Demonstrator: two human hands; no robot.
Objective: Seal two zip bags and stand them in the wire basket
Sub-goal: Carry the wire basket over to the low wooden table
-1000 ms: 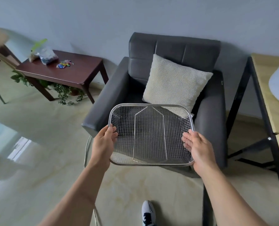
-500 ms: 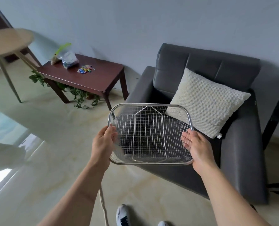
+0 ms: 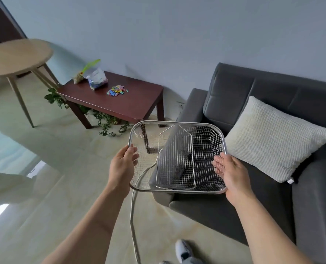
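Observation:
I hold an empty steel wire basket [image 3: 177, 123] in the air in front of me, over the sofa's left arm. My left hand [image 3: 122, 166] grips its left rim and my right hand [image 3: 229, 170] grips its right rim. A wire handle frame lies folded inside it. Two zip bags stand on the far end of the dark wooden table [image 3: 120, 107]: a clear one with a green zip strip [image 3: 96, 78] and a smaller one [image 3: 77, 78] behind it. Whether they are sealed I cannot tell. Small colourful pieces [image 3: 116, 90] lie loose beside them.
A grey sofa [image 3: 253, 96] with a white cushion [image 3: 268, 138] fills the right. A round light wooden table [image 3: 15, 56] stands at the left. Green vine leaves [image 3: 105, 121] trail under the dark table. A white cord [image 3: 132, 216] runs across the tiled floor by my shoe [image 3: 183, 250].
The view has swung left: the sofa slid to the right and the dark table with the bags came closer to the middle. Both hands keep their hold on the basket.

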